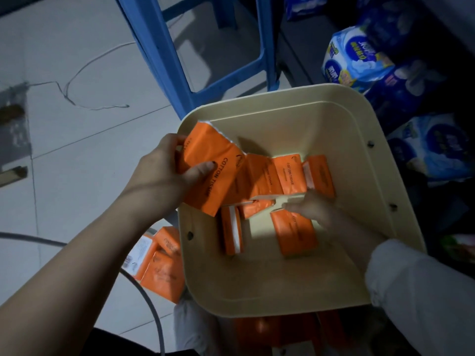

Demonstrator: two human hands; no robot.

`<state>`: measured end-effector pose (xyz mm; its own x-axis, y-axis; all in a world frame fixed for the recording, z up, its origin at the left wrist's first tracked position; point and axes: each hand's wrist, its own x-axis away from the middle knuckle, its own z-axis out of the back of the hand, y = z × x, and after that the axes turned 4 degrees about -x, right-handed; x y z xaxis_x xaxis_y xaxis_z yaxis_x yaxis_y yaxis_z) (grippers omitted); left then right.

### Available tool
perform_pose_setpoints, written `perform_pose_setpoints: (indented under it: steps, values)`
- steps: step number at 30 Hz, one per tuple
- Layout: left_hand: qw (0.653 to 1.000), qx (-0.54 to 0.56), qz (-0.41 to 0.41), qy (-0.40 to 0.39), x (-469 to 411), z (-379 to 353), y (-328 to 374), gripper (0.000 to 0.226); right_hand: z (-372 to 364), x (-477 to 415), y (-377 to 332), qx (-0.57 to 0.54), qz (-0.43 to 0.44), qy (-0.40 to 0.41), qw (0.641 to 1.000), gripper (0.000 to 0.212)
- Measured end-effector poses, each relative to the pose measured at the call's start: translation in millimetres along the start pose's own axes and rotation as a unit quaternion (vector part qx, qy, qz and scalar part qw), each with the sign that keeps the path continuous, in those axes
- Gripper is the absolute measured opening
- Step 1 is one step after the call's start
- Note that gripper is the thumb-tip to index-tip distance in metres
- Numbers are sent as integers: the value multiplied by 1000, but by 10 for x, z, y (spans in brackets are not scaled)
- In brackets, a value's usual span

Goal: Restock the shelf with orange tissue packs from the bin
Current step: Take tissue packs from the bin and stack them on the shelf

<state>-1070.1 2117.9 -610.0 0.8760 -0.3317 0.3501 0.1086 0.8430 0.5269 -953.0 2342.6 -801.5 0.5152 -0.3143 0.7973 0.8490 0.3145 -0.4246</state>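
Your left grip (164, 173) was closed on one orange tissue pack (213, 173), thumb across its printed face and fingers curled over its far edge. You held that pack tilted above the left rim of the cream bin (372, 160), partly over the bin's inside.

Your right grip (312, 206) was down inside the bin, its white sleeve (421, 291) crossing the near right corner. Its fingers pointed left and lay on the packs there. The hand was blurred and washed out by the light, so I could not tell whether it was holding one or only touching.

More orange packs were on the bin's floor. A row of packs (290, 176) stood side by side toward the far wall, just beyond your right grip. One pack on edge (231, 232) stood nearer you, and a flat pack (295, 233) lay beside it under your right wrist.

Outside the bin, a small pile of orange packs (162, 268) lay on the tiled floor (77, 176) against the bin's left wall. A blue stool (159, 47) stood beyond the bin, with a thin white cable (84, 68) looped on the floor to its left. Blue and white packages (357, 55) were stacked to the right of the bin.
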Motion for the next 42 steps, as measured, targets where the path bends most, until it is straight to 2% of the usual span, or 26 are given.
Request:
perform_pose_setpoints:
  steps: [2, 3, 6, 8, 12, 15, 18, 20, 23, 24, 27, 31, 34, 37, 39, 42]
  values:
    - [1000, -2, 3, 2, -10, -6, -17, 64, -46, -17, -2, 9, -28, -7, 1000, 60]
    - [1000, -4, 4, 3, -10, -7, -25, 65, -83, -41, -5, 12, -35, -2, 999, 66]
    - [1000, -11, -4, 12, 8, 7, -34, 62, -222, -244, 101, 26, -41, -2, 999, 108]
    - [1000, -12, -8, 19, 9, 17, -51, 61, -295, -256, 150, 65, -29, 2, 997, 115]
    - [1000, -5, -9, 28, 5, 42, -68, 61, -320, -174, 188, 34, -12, 22, 999, 103]
    - [999, -1, -14, 30, 29, 59, -58, 61, -303, -300, 259, 36, 11, -41, 998, 98]
    - [999, -4, -25, 34, 42, 77, -37, 61, -281, -560, 433, -28, 33, -99, 994, 91]
    - [999, -3, -27, 35, 53, 95, -6, 61, -174, -407, 290, -72, 47, -121, 989, 82]
    - [999, 10, -34, 30, 96, 128, 70, 62, -1, -64, 65, -121, 59, -171, 976, 88]
    - [999, 15, -43, 29, 120, 139, 103, 62, 55, 59, 9, -132, 54, -176, 974, 82]
    - [996, 28, -74, 34, 197, 160, 212, 61, 247, 513, -131, -190, 54, -153, 968, 41]
    - [992, 59, -100, 43, 358, 168, 391, 59, 469, 1142, -183, -279, 83, -112, 950, 10]
    - [986, 87, -133, 56, 520, 168, 530, 57, 564, 1673, -186, -348, 114, -49, 929, 10]
    - [977, 131, -159, 63, 717, 122, 653, 62, 596, 2216, -67, -416, 140, -14, 898, 27]
    - [965, 152, -203, 68, 905, 52, 749, 63, 587, 2610, 64, -473, 164, -4, 866, 37]
    - [953, 136, -266, 51, 1243, -138, 876, 46, 570, 3186, 334, -531, 201, 42, 822, 38]
